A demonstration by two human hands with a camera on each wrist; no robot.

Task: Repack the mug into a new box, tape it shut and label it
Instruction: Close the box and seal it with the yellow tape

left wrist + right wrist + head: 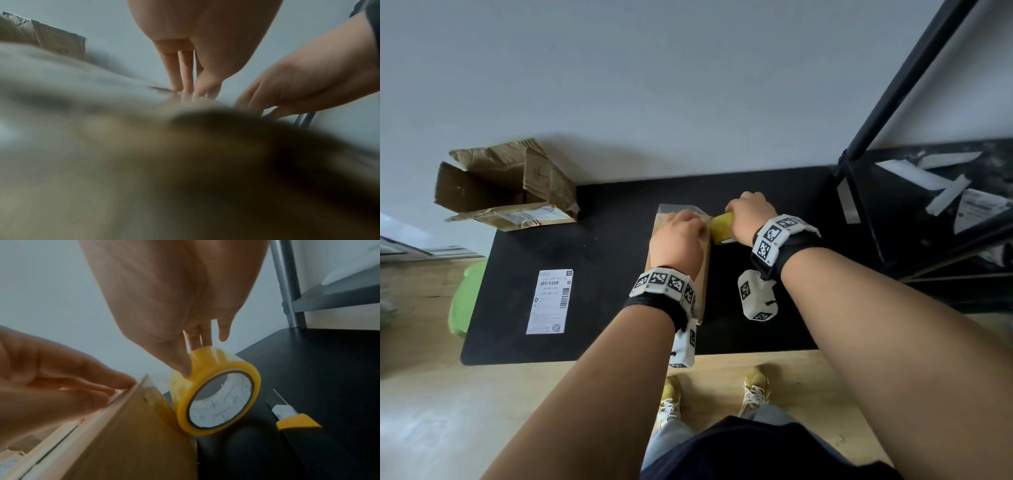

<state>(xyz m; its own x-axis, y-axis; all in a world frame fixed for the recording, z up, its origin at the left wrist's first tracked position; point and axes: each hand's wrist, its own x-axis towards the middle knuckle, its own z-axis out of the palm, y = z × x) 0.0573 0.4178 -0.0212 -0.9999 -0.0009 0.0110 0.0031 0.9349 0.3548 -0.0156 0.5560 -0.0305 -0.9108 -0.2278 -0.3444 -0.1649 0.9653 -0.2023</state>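
A closed brown cardboard box stands on the black mat with clear tape across its top. My left hand lies flat on the lid with straight fingers pressing the tape near the far edge. My right hand grips a yellow roll of tape against the box's right side; the thumb and fingers pinch the roll. The mug is not visible. A white shipping label lies on the mat to the left.
A torn, open old box sits at the back left. A yellow and black utility knife lies on the mat right of the roll. A black metal shelf stands at the right, a green object at the mat's left edge.
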